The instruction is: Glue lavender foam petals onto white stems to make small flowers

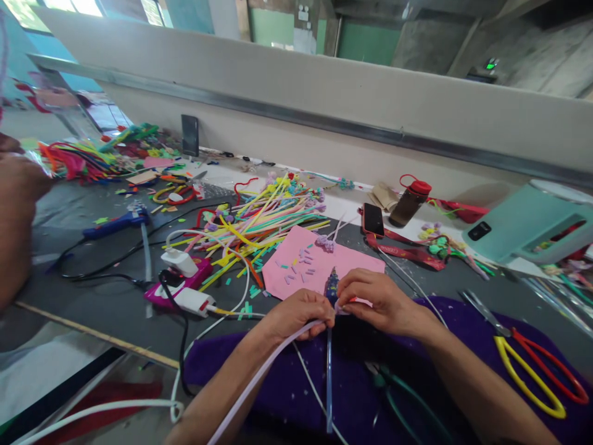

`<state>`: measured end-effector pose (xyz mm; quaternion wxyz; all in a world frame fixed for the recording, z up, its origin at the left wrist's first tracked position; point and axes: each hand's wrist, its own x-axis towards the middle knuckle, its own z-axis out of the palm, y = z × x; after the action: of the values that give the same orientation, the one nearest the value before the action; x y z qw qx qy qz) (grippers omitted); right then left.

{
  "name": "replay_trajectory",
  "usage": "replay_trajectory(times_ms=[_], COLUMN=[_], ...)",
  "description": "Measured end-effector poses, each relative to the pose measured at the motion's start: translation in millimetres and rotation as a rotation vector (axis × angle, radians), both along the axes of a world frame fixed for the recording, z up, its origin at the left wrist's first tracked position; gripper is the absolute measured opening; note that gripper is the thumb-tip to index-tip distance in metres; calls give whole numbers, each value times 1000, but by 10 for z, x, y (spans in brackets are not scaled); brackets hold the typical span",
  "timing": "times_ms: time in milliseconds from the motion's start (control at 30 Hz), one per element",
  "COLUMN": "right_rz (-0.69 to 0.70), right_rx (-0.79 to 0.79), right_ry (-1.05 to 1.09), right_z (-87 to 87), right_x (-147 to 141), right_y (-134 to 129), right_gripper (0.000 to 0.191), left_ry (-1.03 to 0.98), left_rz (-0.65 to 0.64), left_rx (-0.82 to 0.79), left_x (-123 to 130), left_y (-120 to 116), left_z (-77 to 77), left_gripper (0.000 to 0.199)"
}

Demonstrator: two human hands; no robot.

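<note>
My left hand [306,314] is closed in a pinch on a long pale lilac pipe cleaner [264,369], whose tail runs down toward me over my forearm. Fingertips of my right hand [377,298] pinch a small lilac bit at the same pipe cleaner's end, mostly hidden by the fingers. Just behind both hands is a dark blue glue gun [332,285], nozzle up, with a clear glue stick [329,383] reaching below. Beyond lies a pink sheet [290,250] bearing short lilac pieces [306,256] and a lilac fuzzy cluster [325,243].
Scissors [528,371] with red and yellow handles lie right, and pliers [393,395] rest near my lap. A power strip [183,287] with cables, another glue gun [115,224] and piled pipe cleaners [259,216] are left. A phone [373,219] and bottle [411,203] stand behind. Another person's arm [16,222] shows far left.
</note>
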<state>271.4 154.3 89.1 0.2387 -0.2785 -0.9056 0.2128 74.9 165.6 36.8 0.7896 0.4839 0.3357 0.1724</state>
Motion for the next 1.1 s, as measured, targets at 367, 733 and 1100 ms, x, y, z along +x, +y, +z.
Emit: replay_trajectory(times_ms=[367, 733, 1100], right_rz=[-16, -45, -51], right_rx=[-59, -216, -234], right_ry=[-1, 98, 168], right_z=[-28, -76, -100], right_x=[-20, -10, -7], right_y=[9, 46, 67], right_gripper=[10, 13, 13], left_ry=[21, -2, -25], left_rz=[8, 48, 70], left_rx=[14, 22, 15], left_x=[7, 12, 6], left_y=[-11, -29, -19], left_z=[27, 78, 52], left_gripper=[14, 13, 12])
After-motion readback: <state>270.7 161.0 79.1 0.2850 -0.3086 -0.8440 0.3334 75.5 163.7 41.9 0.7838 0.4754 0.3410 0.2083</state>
